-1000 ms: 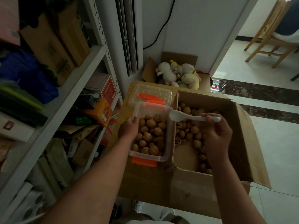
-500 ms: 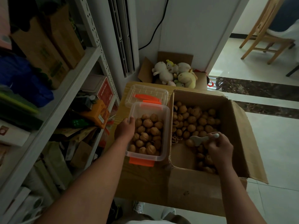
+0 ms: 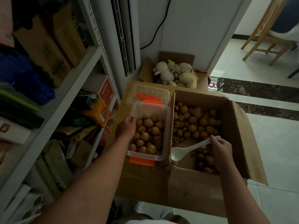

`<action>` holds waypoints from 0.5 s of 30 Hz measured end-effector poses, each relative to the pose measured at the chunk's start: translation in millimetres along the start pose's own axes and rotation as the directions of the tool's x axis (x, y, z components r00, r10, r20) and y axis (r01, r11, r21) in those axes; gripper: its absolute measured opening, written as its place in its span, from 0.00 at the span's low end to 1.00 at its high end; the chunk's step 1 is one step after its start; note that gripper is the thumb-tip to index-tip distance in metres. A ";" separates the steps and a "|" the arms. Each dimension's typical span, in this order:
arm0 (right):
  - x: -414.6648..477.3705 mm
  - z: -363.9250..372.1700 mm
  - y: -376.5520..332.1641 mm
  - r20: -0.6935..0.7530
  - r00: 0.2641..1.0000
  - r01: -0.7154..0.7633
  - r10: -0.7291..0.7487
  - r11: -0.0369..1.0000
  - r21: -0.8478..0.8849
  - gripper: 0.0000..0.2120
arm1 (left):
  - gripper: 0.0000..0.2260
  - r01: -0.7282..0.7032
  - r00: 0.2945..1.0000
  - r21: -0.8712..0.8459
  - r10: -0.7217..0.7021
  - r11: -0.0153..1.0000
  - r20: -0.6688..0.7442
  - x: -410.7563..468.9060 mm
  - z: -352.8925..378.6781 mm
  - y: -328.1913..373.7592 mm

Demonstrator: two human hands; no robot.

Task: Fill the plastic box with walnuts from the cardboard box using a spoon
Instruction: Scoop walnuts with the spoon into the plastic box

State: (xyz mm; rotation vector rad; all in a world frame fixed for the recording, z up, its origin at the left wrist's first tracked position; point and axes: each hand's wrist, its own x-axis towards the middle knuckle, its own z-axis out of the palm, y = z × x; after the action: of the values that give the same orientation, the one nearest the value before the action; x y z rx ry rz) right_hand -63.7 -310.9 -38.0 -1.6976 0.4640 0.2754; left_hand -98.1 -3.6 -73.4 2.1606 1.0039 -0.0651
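A clear plastic box [image 3: 167, 126] with orange clips stands on a wooden surface, holding many walnuts [image 3: 149, 135]. My left hand [image 3: 126, 128] grips its left rim. To its right sits the open cardboard box [image 3: 233, 126] with several loose walnuts [image 3: 196, 122] inside. My right hand [image 3: 221, 151] holds the handle of a white spoon [image 3: 186, 150] low inside the cardboard box. The spoon's bowl is empty and lies near the box's near-left corner, next to the plastic box's wall.
The clear lid [image 3: 147, 95] with orange clips lies behind the plastic box. A metal shelf [image 3: 72, 75] packed with goods runs along the left. A carton of plush toys [image 3: 176, 75] stands behind, and a wooden chair [image 3: 265, 38] is at the far right.
My right hand carried the spoon from above the plastic box down into the cardboard box, then swung its bowl toward the near-left corner. The left hand stayed on the rim.
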 end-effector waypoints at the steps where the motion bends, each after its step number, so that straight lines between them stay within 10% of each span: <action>1: 1.3 -1.1 -0.9 -0.004 1.000 0.031 -0.031 0.999 -0.021 0.09 | 0.25 0.002 1.000 -0.002 -0.002 1.000 0.003 0.4 -0.1 -0.2; 6: 3.7 0.0 1.0 0.025 0.978 0.206 -0.205 0.957 -0.206 0.06 | 0.24 0.005 1.000 -0.008 -0.005 1.000 0.004 -1.0 -0.1 0.9; 15: 4.7 6.2 18.6 0.096 0.995 0.023 -0.001 0.972 -0.235 0.07 | 0.25 0.003 1.000 -0.008 -0.003 1.000 0.007 -1.2 -0.9 2.2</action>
State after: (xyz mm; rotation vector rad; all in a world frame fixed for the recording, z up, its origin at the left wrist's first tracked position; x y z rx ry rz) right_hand -67.4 -307.9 -57.5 -1.9084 0.3605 0.4144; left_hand -97.7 -4.8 -71.1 2.1503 1.0016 -0.0694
